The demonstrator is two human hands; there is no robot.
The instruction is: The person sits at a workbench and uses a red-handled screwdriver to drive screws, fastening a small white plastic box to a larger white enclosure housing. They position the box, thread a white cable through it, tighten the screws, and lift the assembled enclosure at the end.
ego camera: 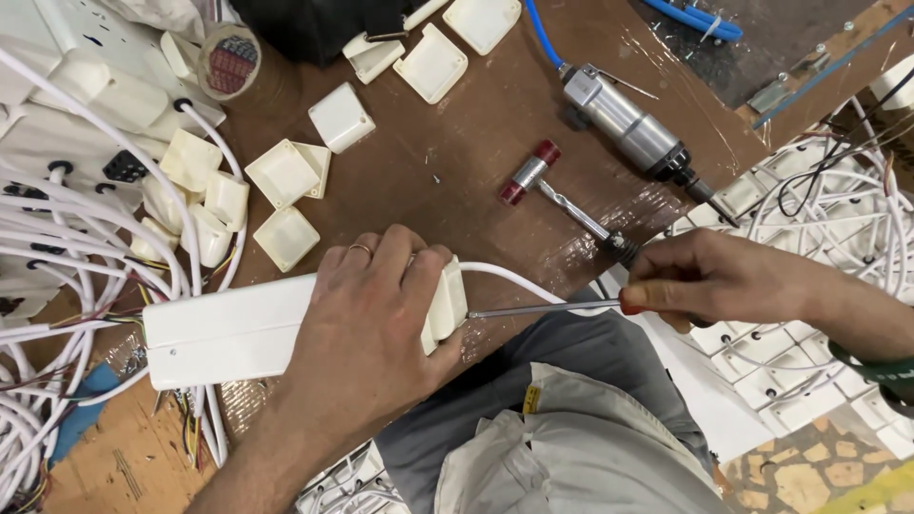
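Smooth white plastic box (228, 333) lying lengthwise on brown table (457, 143), left hand (371, 314) fingers clamped over its square end cap (446, 305), right hand (709, 278) fingers pinched around thin metal screwdriver (543, 308), tip at the cap

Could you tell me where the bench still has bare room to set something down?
Bare brown bench top lies between the square white caps, the small hammer and the left hand. The left edge is crowded with white cables; stacked white boxes fill the right.
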